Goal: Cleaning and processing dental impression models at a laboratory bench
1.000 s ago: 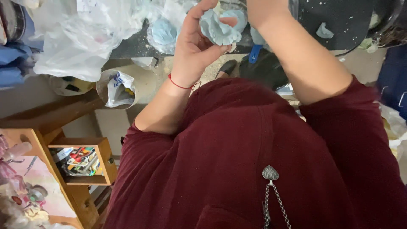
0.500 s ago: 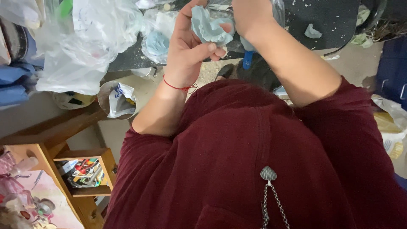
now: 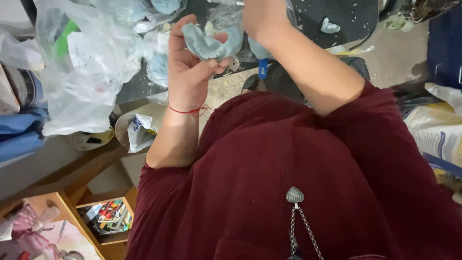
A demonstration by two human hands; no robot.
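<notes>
1. A pale blue horseshoe-shaped cast (image 3: 211, 42) is gripped in the left hand (image 3: 190, 72), thumb across its lower edge, fingers curled behind it.
2. Compared with a second ago, the cast is turned: its open arch is now shown upward and toward the camera, where earlier a folded side was seen.
3. The right hand (image 3: 264, 19) is held against the cast's right end; whether it is clenched on anything cannot be told, since its fingers are hidden.
4. The whole view is shifted, so both hands are seen further left and higher over the dark worktop (image 3: 346, 14).
5. A blue handle (image 3: 262, 67) is seen just below the right wrist, and plastic bags (image 3: 86, 58) are lying at the left.
6. The turn is judged to mean the cast is being inspected or trimmed along its arch.
</notes>
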